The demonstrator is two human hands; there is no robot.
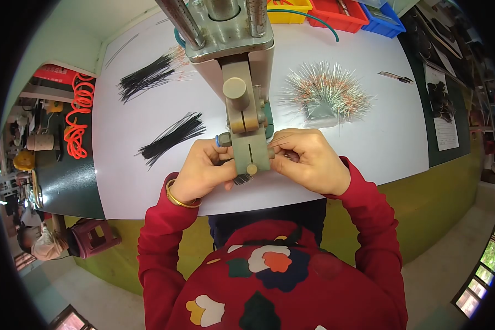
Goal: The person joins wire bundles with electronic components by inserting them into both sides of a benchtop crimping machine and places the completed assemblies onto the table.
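A metal bench press point(250, 151) stands between my hands and hides part of what they do. On its left side, my left hand point(201, 173) is closed around a small bunch of black wires point(242, 179), whose ends show below the press head. Across from it, my right hand point(311, 159) has thumb and forefinger pinched together beside the press, with thin fine wires point(283, 144) showing at the fingers. A loose bundle of black wires point(173, 138) lies left of my left hand. Behind my right hand, thin silvery leads with orange parts point(330, 88) fan out from a clear plastic bag point(320, 114).
Another black wire bundle point(147, 76) lies farther back on the white tabletop point(368, 143). Yellow point(289, 10), red point(338, 16) and blue point(385, 21) bins line the back edge. A pen point(396, 77) lies at right; an orange coiled hose point(80, 115) hangs at left.
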